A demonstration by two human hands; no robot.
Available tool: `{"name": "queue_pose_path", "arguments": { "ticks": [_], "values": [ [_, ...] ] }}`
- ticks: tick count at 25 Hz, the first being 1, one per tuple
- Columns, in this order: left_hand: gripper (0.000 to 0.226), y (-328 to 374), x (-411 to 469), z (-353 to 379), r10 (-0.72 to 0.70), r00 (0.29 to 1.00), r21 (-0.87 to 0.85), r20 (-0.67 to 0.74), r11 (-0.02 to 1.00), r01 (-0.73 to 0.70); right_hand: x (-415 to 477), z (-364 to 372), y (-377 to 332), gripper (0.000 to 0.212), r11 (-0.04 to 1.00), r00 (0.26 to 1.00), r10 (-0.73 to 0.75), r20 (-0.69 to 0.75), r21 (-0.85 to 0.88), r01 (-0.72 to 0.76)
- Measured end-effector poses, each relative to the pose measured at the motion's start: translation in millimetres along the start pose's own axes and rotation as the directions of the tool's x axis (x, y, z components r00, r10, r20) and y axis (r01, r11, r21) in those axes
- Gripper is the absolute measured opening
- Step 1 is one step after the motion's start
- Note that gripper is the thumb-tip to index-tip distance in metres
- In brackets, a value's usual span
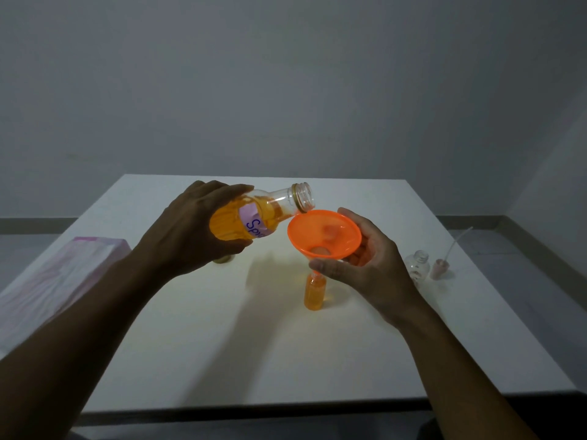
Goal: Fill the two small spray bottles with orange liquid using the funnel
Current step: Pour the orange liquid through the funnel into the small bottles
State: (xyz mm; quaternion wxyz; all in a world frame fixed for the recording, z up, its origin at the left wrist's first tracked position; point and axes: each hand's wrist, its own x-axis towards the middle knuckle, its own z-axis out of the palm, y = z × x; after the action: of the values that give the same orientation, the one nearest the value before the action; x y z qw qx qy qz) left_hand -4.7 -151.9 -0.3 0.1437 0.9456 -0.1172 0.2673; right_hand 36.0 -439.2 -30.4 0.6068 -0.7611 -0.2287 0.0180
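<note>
My left hand point(197, 230) grips a clear bottle of orange liquid point(254, 217) with a pink label, tilted so its open mouth hangs over the rim of the orange funnel point(324, 235). My right hand point(365, 265) holds the funnel by its cone. The funnel's spout sits in the neck of a small spray bottle point(314, 293) standing on the table, full of orange liquid nearly to its neck. A second small bottle point(419, 268), clear and uncapped, stands to the right. Beside it lies a pink spray cap with its tube point(441, 265).
The white table point(222, 344) ends at a dark front edge near me. A pink and white box point(63, 281) lies at the left edge. A small yellowish cap point(224, 258) peeks out under my left hand. A grey wall rises behind.
</note>
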Motion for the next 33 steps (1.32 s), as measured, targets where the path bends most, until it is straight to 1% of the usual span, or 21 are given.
{"name": "queue_pose_path", "arguments": {
  "ticks": [3,11,14,19,22,27,30,33],
  "values": [
    [0.086,2.1,-0.9,0.1,-0.005,1.0,0.013,-0.008,1.0,0.005,-0.7,-0.6,-1.7,0.099,1.0,1.0,-0.012,-0.014,0.015,0.013],
    [0.084,5.8,-2.6,0.1,-0.055,0.997,-0.029,-0.052,0.998,0.053,-1.2,1.8,-4.4,0.101,1.0,0.998,-0.005,-0.065,-0.005,0.005],
    [0.085,11.4,-2.9,0.8,-0.063,0.995,-0.035,-0.074,0.998,0.06,-0.2,-2.3,-8.3,0.1,0.999,0.996,-0.007,-0.086,0.042,0.011],
    [0.084,26.6,2.3,3.7,-0.083,0.989,-0.076,-0.126,0.994,0.074,0.3,-31.3,-16.4,0.099,0.991,0.98,0.001,-0.197,0.131,0.025],
    [0.085,42.0,13.2,11.8,-0.076,0.988,-0.1,-0.132,0.993,0.063,-1.1,-58.1,-18.2,0.096,0.994,0.956,-0.015,-0.292,0.1,0.047],
    [0.083,71.4,37.7,37.0,-0.032,0.993,-0.154,-0.111,0.988,0.015,-6.6,-100.9,-12.1,0.097,0.998,0.894,-0.022,-0.447,0.05,0.049],
    [0.082,88.3,50.7,51.5,-0.012,0.995,-0.209,-0.103,0.978,-0.01,-10.4,-117.1,-4.8,0.096,0.999,0.873,-0.011,-0.488,0.032,0.03],
    [0.082,98.5,59.3,63.9,0.002,0.996,-0.237,-0.094,0.971,-0.024,-10.5,-122.0,4.0,0.095,1.0,0.875,-0.001,-0.483,0.009,0.006]
  ]
}}
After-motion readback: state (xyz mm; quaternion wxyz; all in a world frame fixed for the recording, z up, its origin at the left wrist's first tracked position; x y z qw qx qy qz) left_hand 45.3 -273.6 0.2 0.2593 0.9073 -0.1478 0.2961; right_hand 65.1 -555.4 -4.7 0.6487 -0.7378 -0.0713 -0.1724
